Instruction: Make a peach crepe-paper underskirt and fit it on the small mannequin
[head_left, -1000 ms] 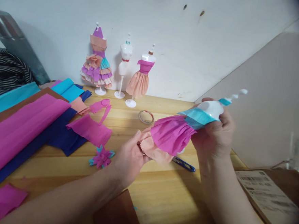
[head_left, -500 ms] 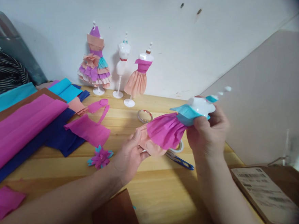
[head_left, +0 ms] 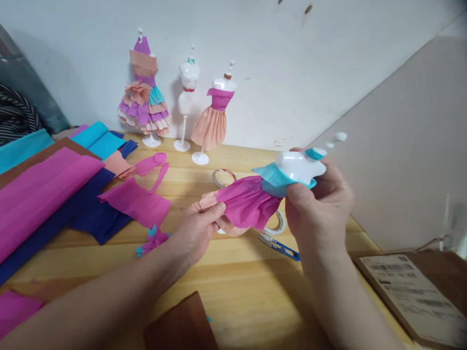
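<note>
A small white mannequin (head_left: pixel 297 165) lies tilted in the air, its neck pointing to the upper right. It wears a paper dress (head_left: pixel 247 200) with a light blue top, a magenta skirt and a peach layer beneath. My right hand (head_left: pixel 319 206) is closed around the mannequin's upper body, thumb on the blue bodice. With thumb and fingers, my left hand (head_left: pixel 200 222) pinches the hem of the skirt. Below the dress, blue-handled thread snips (head_left: pixel 280 246) and a white tape roll (head_left: pixel 277 222) rest on the wooden table (head_left: pixel 250 296).
Three dressed or bare mannequins stand by the wall, one in a peach skirt (head_left: pixel 210 128). Coloured crepe paper (head_left: pixel 38 194) covers the left side. A paper flower (head_left: pixel 152 242) lies behind my left wrist. Nearby are another tape roll (head_left: pixel 224 178), brown paper (head_left: pixel 183 336) and a labelled parcel (head_left: pixel 418 295).
The mannequin and both hands have shifted slightly left. My left thumb now lies over the edge of the magenta skirt, and my left forearm covers more of the flower.
</note>
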A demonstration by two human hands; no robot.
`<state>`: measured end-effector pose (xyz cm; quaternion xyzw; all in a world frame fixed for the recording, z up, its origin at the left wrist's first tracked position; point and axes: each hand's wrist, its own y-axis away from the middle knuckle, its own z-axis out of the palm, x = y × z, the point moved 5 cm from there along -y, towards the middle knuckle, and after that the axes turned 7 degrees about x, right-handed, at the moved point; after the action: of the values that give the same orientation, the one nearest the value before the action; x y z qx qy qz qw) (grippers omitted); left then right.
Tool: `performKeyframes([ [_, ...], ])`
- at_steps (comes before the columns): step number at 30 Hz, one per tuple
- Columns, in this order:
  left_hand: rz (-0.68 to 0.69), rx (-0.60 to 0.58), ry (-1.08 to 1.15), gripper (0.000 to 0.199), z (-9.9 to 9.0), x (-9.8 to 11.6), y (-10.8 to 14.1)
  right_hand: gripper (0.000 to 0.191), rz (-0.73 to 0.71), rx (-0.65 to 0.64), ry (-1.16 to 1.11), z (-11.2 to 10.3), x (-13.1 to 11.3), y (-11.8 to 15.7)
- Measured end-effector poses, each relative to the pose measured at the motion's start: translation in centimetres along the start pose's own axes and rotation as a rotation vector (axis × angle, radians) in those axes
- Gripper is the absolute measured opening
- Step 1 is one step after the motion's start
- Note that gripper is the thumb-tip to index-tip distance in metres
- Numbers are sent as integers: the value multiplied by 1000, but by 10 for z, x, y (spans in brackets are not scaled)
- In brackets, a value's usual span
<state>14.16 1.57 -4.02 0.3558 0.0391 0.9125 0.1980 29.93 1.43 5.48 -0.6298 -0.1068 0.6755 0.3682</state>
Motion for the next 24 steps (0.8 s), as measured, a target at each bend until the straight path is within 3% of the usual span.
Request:
performKeyframes([
  [4,-18,-68,18,25,-5,0,-7,40,3,10,4,0,1,0],
  [8,14,-229,65,30,4,3,-2,38,7,29,12,-1,4,-1],
  [13,39,-312,96,37,14,0,9,39,11,36,5,0,7,-1],
  [19,70,-296,133,57,23,-4,17,39,6,56,13,4,5,0],
  [24,128,-307,130,57,33,1,21,37,18,51,4,13,2,-1],
])
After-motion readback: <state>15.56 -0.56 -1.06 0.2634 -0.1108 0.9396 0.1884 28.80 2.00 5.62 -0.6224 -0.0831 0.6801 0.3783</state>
